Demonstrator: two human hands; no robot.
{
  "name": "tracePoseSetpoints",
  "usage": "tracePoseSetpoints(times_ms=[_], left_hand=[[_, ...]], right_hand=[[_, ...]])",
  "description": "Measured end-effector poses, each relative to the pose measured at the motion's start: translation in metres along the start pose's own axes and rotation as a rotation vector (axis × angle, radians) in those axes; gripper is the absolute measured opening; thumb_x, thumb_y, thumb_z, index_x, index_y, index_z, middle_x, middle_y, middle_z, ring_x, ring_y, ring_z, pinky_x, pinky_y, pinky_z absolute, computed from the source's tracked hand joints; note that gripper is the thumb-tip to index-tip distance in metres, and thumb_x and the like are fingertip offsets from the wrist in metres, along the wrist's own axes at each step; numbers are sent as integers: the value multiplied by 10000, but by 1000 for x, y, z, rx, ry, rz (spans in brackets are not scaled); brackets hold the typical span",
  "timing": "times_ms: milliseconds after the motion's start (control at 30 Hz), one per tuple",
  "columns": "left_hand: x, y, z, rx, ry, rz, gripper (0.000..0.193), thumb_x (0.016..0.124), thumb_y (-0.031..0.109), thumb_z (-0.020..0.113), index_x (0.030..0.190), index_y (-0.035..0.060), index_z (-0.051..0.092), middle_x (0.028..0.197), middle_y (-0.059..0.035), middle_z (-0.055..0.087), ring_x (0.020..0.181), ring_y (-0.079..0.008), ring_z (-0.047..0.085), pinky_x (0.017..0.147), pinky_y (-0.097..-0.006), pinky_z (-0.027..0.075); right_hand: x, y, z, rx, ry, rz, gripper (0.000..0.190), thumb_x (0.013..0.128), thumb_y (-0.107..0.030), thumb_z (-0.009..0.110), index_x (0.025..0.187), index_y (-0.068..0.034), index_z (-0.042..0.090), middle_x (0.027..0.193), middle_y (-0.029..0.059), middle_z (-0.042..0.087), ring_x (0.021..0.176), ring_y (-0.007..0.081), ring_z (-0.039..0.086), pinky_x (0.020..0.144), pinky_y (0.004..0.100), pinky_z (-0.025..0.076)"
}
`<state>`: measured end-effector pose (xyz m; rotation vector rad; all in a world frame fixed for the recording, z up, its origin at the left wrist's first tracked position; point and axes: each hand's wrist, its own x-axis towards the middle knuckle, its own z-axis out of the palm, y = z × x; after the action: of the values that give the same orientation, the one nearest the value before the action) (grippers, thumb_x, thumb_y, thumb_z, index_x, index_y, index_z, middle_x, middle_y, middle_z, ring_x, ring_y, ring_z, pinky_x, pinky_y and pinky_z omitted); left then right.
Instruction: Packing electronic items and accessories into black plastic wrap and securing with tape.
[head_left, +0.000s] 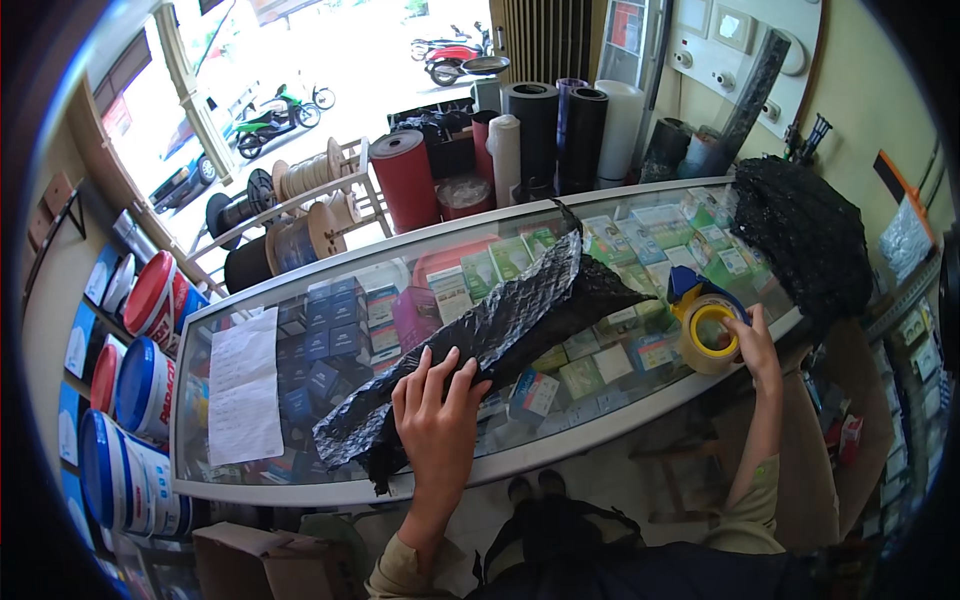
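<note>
A long bundle wrapped in crinkled black plastic (517, 311) lies slantwise across a glass-topped display counter (480, 442). My left hand (439, 409) rests on its near side, palm down with the fingers spread. At the right, my right hand (754, 345) grips a tape dispenser (686, 289) with a blue and yellow body. A roll of tan packing tape (691, 346) on a yellow core is fitted in it. The dispenser is over the counter's right part; whether it touches the glass I cannot tell.
A handwritten paper sheet (244, 386) lies on the counter's left. Crumpled black plastic (802, 232) covers the right end. Boxes (349, 322) fill the case below the glass. Upright material rolls (531, 139) and cable spools (307, 229) stand beyond; paint buckets (124, 472) line the left.
</note>
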<state>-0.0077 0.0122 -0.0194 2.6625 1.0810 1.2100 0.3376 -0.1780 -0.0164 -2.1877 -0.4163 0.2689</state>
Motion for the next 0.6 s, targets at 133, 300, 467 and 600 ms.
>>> tracePoseSetpoints(times_ms=[133,300,467,600], left_hand=[[4,-1,-5,105,-51,64,357,789,218,686,1136,149,642,1080,-42,603,1113,-274,524,927,-413,389],[7,-1,-9,115,-106,111,339,812,210,663,1149,182,639,1096,-40,569,1129,-264,497,944,-411,373],[6,-1,0,95,-149,159,346,843,187,632,1189,176,610,1270,-37,549,1217,-243,473,991,-437,297],[11,17,11,35,-170,221,328,853,192,623,1180,168,609,1282,-28,561,1222,-236,486,993,-434,293]], right_hand=[[12,16,-9,275,-53,8,258,835,-217,578,1033,-60,522,791,48,569,724,126,547,666,257,405],[49,37,-49,463,-9,264,275,801,-329,587,941,-92,593,833,32,580,723,151,595,567,309,505],[33,26,-52,1135,-307,263,410,779,-280,546,1099,-24,568,1030,101,614,893,238,630,742,400,551],[5,19,-40,1397,-498,261,387,795,-262,531,1081,-8,583,942,108,659,786,247,675,643,335,592]])
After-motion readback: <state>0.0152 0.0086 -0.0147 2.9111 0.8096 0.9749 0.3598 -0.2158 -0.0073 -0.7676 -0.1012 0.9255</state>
